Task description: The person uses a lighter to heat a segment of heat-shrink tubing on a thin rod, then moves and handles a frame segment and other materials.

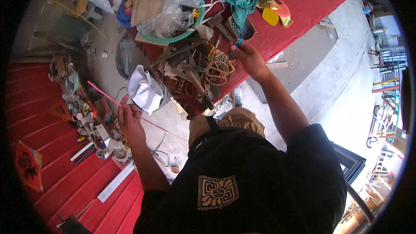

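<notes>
The left hand (130, 119) pinched a thin pink rod (104, 93) over the concrete floor (173, 121). The right hand (247, 56) closed around a small blue thing (238, 42) above the cluttered red table (312, 0); a firmer, steady grip seemed wise.

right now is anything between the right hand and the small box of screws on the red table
Nothing visible. The right hand holds a small blue thing just below the box of screws, with no other object in the gap.

Red diamond sign (28, 165) on red door (52, 117).
</notes>
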`<state>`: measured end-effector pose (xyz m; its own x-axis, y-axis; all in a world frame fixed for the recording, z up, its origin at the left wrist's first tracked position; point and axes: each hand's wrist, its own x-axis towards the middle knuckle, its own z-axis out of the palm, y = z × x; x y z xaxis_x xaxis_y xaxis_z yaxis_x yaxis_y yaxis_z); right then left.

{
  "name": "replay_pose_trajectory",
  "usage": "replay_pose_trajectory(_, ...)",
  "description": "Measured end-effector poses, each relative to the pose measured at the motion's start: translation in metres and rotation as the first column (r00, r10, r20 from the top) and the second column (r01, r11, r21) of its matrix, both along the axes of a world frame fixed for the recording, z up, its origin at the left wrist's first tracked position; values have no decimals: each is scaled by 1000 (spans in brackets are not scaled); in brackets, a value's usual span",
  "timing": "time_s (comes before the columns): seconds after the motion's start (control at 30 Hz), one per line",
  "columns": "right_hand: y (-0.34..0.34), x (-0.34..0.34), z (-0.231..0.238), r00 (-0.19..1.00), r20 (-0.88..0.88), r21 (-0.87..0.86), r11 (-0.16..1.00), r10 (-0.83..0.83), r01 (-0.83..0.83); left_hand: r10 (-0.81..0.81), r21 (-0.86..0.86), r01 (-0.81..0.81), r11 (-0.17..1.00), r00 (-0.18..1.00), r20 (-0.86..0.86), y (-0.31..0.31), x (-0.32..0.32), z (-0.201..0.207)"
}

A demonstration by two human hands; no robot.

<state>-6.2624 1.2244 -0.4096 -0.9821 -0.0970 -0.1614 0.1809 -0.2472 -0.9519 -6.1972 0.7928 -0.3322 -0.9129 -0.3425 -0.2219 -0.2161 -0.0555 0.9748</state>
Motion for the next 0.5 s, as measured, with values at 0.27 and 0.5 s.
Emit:
replay_pose_trajectory(0.27,-20,29,88,1000,17,-110,994,-27,28,-35,523,211,826,945,-326,41,-70,53)
replay_pose_trajectory(0.5,-11,54,124,998,-24,30,998,-55,56,25,648,300,701,897,-442,57,-113,88)
